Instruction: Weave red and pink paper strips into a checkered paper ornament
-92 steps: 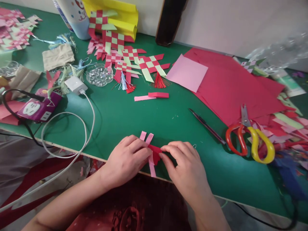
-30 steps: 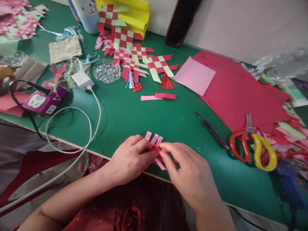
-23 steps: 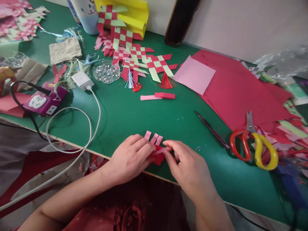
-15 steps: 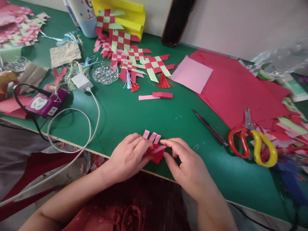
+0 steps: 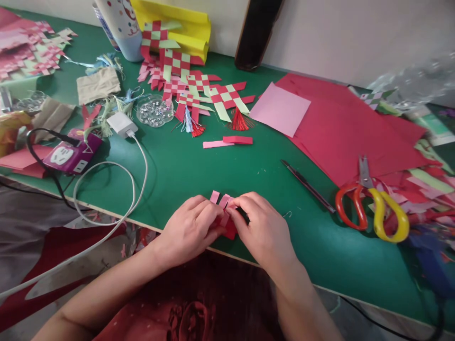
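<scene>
Between my hands at the table's front edge is a small piece of red and pink paper strips (image 5: 230, 230), partly hidden by my fingers. Several pink strip ends (image 5: 223, 201) stick out at its far side. My left hand (image 5: 195, 226) grips the piece from the left, its fingers curled over it. From the right, my right hand (image 5: 261, 225) pinches a pink strip between thumb and forefinger. Farther back on the green table (image 5: 170, 175) lie a loose pink strip (image 5: 213, 144) and a red strip (image 5: 238, 139), overlapping.
Woven paper fish (image 5: 227, 98), some tasselled, lie at the back beside a bead tray (image 5: 155, 111). Red paper sheets (image 5: 348, 128), a pen-like tool (image 5: 308, 186) and scissors (image 5: 366, 199) are on the right. A white cable (image 5: 145, 166) and purple power adapter (image 5: 73, 154) are on the left.
My right hand has moved left and closed on a pink strip of the paper piece. My left hand keeps its hold in nearly the same place.
</scene>
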`<act>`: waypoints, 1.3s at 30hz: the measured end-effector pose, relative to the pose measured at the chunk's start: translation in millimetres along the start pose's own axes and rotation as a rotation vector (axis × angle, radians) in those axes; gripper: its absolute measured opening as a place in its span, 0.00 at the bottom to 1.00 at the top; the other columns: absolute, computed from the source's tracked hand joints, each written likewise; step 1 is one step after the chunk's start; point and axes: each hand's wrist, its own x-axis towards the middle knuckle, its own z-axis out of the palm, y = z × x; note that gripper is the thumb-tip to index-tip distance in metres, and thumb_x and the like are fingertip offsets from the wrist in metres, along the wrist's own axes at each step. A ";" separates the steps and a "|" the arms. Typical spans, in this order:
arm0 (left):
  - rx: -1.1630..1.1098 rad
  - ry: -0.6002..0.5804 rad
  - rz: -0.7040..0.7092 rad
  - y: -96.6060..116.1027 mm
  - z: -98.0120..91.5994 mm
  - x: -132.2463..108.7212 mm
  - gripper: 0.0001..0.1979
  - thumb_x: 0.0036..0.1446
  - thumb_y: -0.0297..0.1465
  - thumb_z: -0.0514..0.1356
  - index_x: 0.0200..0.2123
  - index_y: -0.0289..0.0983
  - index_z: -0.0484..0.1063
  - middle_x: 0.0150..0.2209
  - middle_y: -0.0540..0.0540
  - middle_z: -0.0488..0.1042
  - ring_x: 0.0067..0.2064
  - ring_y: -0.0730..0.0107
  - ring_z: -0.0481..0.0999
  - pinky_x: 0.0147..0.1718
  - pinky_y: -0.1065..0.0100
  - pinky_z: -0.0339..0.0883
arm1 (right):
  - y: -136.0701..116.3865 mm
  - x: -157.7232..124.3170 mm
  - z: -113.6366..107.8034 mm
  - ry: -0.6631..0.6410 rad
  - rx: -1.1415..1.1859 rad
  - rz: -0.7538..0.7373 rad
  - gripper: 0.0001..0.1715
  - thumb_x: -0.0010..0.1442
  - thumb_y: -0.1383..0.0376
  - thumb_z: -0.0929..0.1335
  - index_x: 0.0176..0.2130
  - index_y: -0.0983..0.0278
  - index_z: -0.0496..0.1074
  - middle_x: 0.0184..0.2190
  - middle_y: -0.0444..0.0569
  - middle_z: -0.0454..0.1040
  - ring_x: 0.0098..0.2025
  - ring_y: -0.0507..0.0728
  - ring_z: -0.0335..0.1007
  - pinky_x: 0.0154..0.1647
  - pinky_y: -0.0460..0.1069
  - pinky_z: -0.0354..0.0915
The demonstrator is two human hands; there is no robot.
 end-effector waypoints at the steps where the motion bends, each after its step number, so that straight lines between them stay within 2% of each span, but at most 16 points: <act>1: 0.000 -0.005 -0.004 0.0 0.2 -0.2 0.03 0.63 0.28 0.58 0.39 0.37 0.64 0.32 0.49 0.70 0.34 0.67 0.67 0.39 0.63 0.66 | 0.1 0.0 -0.5 -0.002 0.004 0.000 0.08 0.67 0.63 0.65 0.36 0.60 0.73 0.36 0.46 0.76 0.40 0.55 0.73 0.39 0.49 0.65; 9: -0.017 -0.010 -0.033 1.8 0.7 0.3 0.04 0.65 0.31 0.58 0.39 0.37 0.66 0.33 0.49 0.72 0.35 0.67 0.69 0.38 0.64 0.66 | 0.4 -7.8 -12.7 0.003 0.206 -0.032 0.07 0.66 0.66 0.65 0.36 0.61 0.72 0.35 0.47 0.77 0.38 0.55 0.74 0.41 0.50 0.70; 16: -0.026 0.007 -0.031 3.2 -1.1 1.8 0.07 0.64 0.33 0.60 0.41 0.37 0.65 0.33 0.49 0.74 0.36 0.66 0.71 0.39 0.64 0.67 | -0.1 -21.0 -21.6 -0.060 0.289 -0.011 0.07 0.66 0.67 0.65 0.37 0.60 0.73 0.36 0.46 0.77 0.38 0.53 0.74 0.42 0.49 0.70; 24: 0.015 0.008 -0.041 3.6 -0.9 2.0 0.05 0.66 0.33 0.57 0.39 0.37 0.66 0.32 0.48 0.74 0.35 0.66 0.72 0.38 0.63 0.68 | 1.4 -15.0 -13.6 -0.052 0.171 -0.007 0.08 0.66 0.64 0.64 0.38 0.61 0.73 0.35 0.48 0.78 0.36 0.55 0.74 0.37 0.49 0.68; 31: 0.007 0.046 0.011 4.4 -3.1 4.6 0.02 0.66 0.29 0.55 0.40 0.37 0.64 0.36 0.47 0.76 0.36 0.69 0.75 0.41 0.63 0.69 | -0.8 -11.4 -5.9 -0.018 0.045 -0.005 0.11 0.67 0.61 0.64 0.34 0.60 0.72 0.30 0.46 0.75 0.29 0.53 0.70 0.28 0.47 0.61; 39: 0.037 0.066 0.033 3.9 -1.3 3.0 0.05 0.64 0.27 0.57 0.43 0.36 0.63 0.36 0.47 0.75 0.38 0.67 0.76 0.41 0.64 0.69 | -2.3 -10.2 -3.1 -0.039 -0.014 0.022 0.08 0.65 0.62 0.66 0.34 0.59 0.72 0.31 0.43 0.75 0.30 0.52 0.70 0.28 0.47 0.59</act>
